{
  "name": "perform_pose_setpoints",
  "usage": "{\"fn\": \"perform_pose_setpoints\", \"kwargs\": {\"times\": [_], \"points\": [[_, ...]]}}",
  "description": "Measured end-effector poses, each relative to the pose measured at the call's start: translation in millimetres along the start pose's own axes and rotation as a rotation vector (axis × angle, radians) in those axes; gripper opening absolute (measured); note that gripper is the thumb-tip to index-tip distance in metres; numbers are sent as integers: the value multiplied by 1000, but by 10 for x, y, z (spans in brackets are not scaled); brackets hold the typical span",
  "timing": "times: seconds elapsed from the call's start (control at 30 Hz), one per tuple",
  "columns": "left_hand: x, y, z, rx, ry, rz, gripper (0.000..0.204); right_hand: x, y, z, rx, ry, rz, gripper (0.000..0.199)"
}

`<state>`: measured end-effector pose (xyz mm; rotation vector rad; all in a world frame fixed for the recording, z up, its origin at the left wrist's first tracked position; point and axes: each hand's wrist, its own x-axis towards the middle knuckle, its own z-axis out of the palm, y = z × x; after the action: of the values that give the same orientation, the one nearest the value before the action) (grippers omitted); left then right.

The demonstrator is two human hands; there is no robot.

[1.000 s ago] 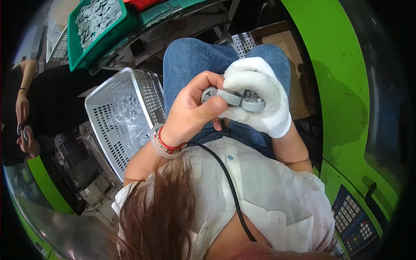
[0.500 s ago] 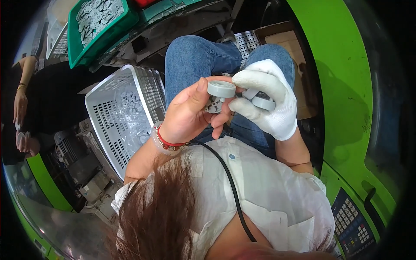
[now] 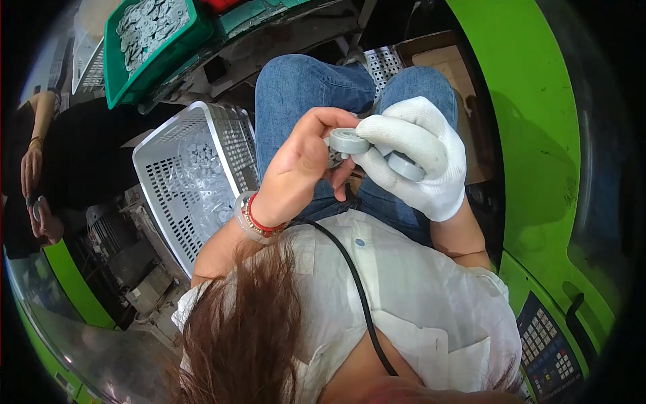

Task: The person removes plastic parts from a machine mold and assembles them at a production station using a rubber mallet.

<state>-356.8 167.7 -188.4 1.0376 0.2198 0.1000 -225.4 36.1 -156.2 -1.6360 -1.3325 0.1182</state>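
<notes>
Left hand (image 3: 299,161), bare, clamped on grey disc (image 3: 349,143) above jeans lap (image 3: 296,91), right of white basket (image 3: 149,172), off its right rim. Disc: flat face points knee-ward, side wall toward wearer; long visible axis left-right. Light grey, smooth short cylinder, ringed face; small grey parts under it, half hidden. Right hand (image 3: 437,158), white glove, thumb and forefinger at disc's right edge, palm curled round second grey disc (image 3: 406,167). Versus half second ago: left thumb no longer raised, second disc slopes more down-right.

The hands (image 3: 436,158) partly hide the grey pieces (image 3: 349,144) (count unclear).
</notes>
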Motion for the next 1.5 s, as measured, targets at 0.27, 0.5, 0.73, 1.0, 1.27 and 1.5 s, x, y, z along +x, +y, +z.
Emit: {"fn": "perform_pose_setpoints", "kwargs": {"times": [0.27, 0.5, 0.73, 1.0, 1.27, 1.5], "points": [[-35, 38, -18, -97, -83, -57, 54, -9, 27, 42, 33, 14, -46, 35], [-59, 46, -19, -115, -66, -36, 53, -13, -10, 78, 62, 16, -2, 34], [-78, 119, 77, 214, 189, 191, 38, 23, -75, 126, 4, 7, -3, 35], [-111, 115, -37, -45, 58, 27, 32, -28, -60, 116, -13, -37, -34, 31], [32, 70, -126, 77, 315, 105, 26, 27, 56, 176, 175, 140, -80, 37], [-466, 413, -181, 11, 227, 180, 40, 326, -318, 473, 17, 131, -229, 31]]}}
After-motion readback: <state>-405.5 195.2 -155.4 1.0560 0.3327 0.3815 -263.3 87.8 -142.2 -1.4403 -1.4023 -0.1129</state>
